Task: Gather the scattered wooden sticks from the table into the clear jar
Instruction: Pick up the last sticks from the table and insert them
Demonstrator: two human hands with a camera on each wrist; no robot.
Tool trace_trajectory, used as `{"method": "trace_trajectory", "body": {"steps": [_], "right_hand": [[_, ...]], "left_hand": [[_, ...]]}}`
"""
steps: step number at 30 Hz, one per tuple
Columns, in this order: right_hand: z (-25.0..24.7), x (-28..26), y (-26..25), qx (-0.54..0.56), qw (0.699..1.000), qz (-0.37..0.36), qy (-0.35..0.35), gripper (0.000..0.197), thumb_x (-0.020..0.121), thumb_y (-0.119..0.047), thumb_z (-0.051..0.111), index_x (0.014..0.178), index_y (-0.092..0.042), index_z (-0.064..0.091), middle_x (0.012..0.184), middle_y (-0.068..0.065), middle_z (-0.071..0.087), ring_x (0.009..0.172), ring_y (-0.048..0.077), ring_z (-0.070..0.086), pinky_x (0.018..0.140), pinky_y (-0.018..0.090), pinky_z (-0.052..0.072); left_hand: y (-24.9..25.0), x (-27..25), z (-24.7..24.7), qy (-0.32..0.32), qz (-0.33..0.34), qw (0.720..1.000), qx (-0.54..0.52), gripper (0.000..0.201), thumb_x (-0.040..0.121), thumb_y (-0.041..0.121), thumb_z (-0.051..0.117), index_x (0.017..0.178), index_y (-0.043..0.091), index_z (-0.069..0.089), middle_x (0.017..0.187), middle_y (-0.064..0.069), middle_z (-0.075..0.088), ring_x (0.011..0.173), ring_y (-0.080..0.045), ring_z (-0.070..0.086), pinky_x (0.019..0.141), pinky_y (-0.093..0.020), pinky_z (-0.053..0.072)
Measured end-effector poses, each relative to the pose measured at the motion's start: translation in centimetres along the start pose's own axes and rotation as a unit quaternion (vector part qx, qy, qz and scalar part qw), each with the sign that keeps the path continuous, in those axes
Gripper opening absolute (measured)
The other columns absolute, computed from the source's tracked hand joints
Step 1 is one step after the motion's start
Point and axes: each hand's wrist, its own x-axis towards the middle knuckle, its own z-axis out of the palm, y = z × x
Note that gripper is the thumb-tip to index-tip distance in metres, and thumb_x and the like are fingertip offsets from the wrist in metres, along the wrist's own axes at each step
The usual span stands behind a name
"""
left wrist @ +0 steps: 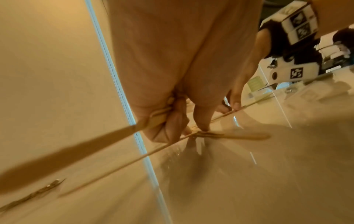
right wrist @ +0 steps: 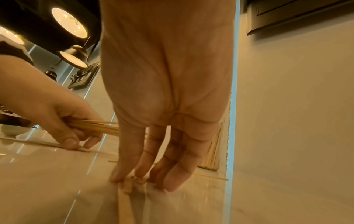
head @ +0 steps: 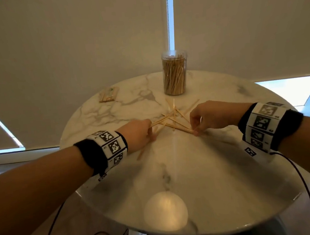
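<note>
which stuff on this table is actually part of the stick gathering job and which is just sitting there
Part of the job:
- scattered wooden sticks
- clear jar
- left hand, gripping a bundle of sticks
- right hand, pinching sticks on the table

Just lying about:
- small packet

Both forearms are bare, with no sleeves. Each wrist carries a black fabric wristband (head: 91,154) under a white boxy cuff of flat panels (head: 111,146), each panel printed with a black-and-white square marker. The right wrist's white panelled cuff (head: 262,124) sits against its own black band (head: 293,123). A thin black cable (head: 300,175) runs from the right cuff; another thin black cable (head: 51,229) hangs below the left arm.
</note>
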Motion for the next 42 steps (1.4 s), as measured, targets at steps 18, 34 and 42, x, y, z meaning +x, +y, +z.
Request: {"method": "trace_trajectory", "body": {"steps": [18, 34, 42], "right_hand": [[0.4, 1.1, -3.6, -0.086, 0.995, 0.025, 0.033, 0.043, 0.096, -0.045, 0.054, 0.072, -0.011, 0.048, 0.068, -0.001, 0.048, 0.067, 0.018, 0.05, 0.061, 0.024, 0.038], [0.0, 2.7, -2.6, -0.028, 0.997, 0.067, -0.008, 0.012, 0.086, -0.016, 0.062, 0.083, -0.006, 0.068, 0.079, 0.01, 0.07, 0.074, 0.025, 0.065, 0.067, 0.033, 0.054], [-0.7, 1.7, -1.6, -0.057, 0.994, 0.09, -0.008, 0.031, 0.091, -0.025, 0.06, 0.063, -0.012, 0.053, 0.062, 0.004, 0.055, 0.056, 0.017, 0.05, 0.051, 0.025, 0.04]], "left_hand": [[1.5, 3.4, -1.0, -0.018, -0.042, 0.998, 0.046, 0.018, 0.089, 0.024, 0.064, 0.096, 0.009, 0.059, 0.086, -0.007, 0.06, 0.081, -0.026, 0.058, 0.063, -0.028, 0.044], [1.4, 5.4, -3.1, 0.065, -0.147, 0.79, -0.592, 0.01, 0.097, 0.01, 0.049, 0.089, 0.007, 0.056, 0.068, -0.006, 0.054, 0.041, -0.008, 0.046, 0.053, -0.027, 0.055], [2.6, 7.1, -2.6, 0.081, -0.184, 0.703, -0.682, 0.015, 0.098, 0.008, 0.046, 0.085, 0.008, 0.055, 0.069, -0.003, 0.043, 0.055, -0.012, 0.037, 0.06, -0.033, 0.058]]}}
